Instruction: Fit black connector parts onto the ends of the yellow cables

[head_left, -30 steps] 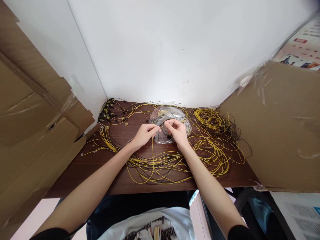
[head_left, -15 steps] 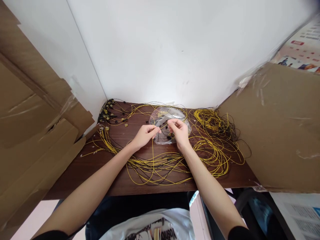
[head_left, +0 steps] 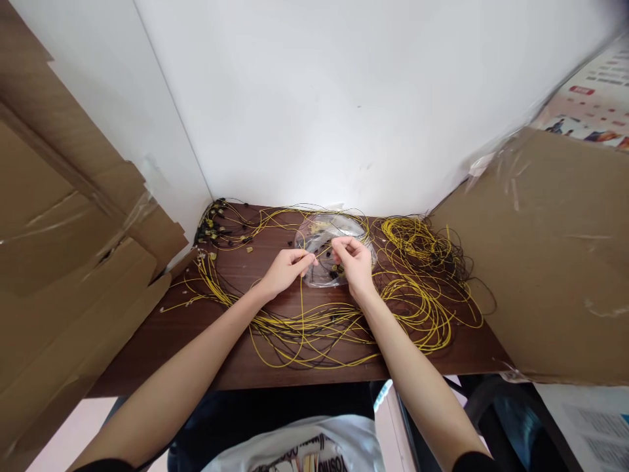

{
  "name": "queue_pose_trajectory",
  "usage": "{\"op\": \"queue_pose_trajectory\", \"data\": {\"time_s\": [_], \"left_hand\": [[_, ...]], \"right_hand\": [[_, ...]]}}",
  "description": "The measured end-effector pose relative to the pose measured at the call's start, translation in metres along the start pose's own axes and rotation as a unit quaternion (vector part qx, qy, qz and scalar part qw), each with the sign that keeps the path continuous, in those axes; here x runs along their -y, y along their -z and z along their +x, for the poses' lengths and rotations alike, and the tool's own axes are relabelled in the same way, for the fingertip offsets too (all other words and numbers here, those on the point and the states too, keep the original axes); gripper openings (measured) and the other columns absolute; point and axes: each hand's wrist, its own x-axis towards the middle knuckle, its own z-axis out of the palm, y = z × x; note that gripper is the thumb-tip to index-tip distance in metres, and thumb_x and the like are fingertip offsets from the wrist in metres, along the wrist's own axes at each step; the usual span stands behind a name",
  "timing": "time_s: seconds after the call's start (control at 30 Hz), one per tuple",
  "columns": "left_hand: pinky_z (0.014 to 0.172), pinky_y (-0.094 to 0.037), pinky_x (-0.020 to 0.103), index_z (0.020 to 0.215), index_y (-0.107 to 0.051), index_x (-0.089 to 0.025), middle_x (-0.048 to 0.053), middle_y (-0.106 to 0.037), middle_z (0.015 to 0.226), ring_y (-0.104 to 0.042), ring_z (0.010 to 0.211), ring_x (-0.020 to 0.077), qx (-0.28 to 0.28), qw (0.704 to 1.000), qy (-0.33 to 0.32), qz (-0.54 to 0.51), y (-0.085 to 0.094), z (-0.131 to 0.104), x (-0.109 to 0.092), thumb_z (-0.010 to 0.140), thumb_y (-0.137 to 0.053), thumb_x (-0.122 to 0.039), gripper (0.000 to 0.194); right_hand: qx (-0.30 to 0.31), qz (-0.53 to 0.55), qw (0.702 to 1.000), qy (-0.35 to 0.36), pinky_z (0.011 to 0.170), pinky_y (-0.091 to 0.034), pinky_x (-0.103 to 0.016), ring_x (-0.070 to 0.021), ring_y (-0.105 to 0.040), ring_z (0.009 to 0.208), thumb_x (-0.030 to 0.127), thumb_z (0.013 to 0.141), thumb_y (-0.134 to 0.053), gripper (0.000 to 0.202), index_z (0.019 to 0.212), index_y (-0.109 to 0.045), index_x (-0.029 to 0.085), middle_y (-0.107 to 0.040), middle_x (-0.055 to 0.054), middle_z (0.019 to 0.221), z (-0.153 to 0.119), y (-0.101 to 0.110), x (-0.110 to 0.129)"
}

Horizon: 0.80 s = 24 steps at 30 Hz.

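Note:
My left hand [head_left: 289, 269] is closed in a pinch on a yellow wire [head_left: 301, 298], which hangs from its fingers down to the bundle below. Opposite it, my right hand [head_left: 352, 259] also pinches, with a short yellow stretch of wire running between the two hands. Its exact end is too small to make out. Behind and under the hands lies a clear plastic bag [head_left: 322, 278] with small black and yellow parts in it. A long bundle of yellow and black wires [head_left: 289, 328] curves across the table in front of the hands.
Coiled yellow and black wires [head_left: 417, 242] lie at the right of the brown table [head_left: 236, 373]. Black and yellow connectors [head_left: 211, 223] pile up at the back left. Cardboard [head_left: 555, 262] walls both sides, and a white wall [head_left: 295, 105] stands behind.
Both hands keep their pinch and nearly the same place over the bag. The whole view has shifted slightly downward; the wires lie as before.

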Motion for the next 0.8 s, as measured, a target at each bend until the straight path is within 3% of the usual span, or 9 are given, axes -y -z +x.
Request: {"op": "queue_pose_trajectory", "data": {"time_s": [0.53,0.8], "left_hand": [[0.049,-0.028,0.021,0.077,-0.066,-0.01,-0.004,-0.043,0.047,-0.035,0.046,0.007,-0.004,1.0,0.001,-0.017,-0.0002,-0.0002,-0.0017,0.082,-0.051,-0.045,0.038],[0.049,-0.028,0.021,0.077,-0.066,-0.01,-0.004,-0.045,0.047,-0.036,0.047,0.0069,-0.006,1.0,0.006,-0.022,0.0002,-0.0003,-0.0011,0.083,-0.051,-0.042,0.036]], "right_hand": [[-0.082,0.075,0.994,0.017,0.061,-0.054,-0.028,-0.0168,-0.069,0.067,0.048,0.075,-0.062,0.033,0.085,-0.046,0.02,-0.07,-0.002,0.073,0.0014,-0.0008,0.0036],[-0.037,0.054,0.998,0.008,0.062,-0.053,-0.026,-0.017,-0.069,0.071,0.039,0.073,-0.067,0.026,0.081,-0.055,0.018,-0.071,-0.006,0.082,-0.0007,-0.002,0.0047]]}}
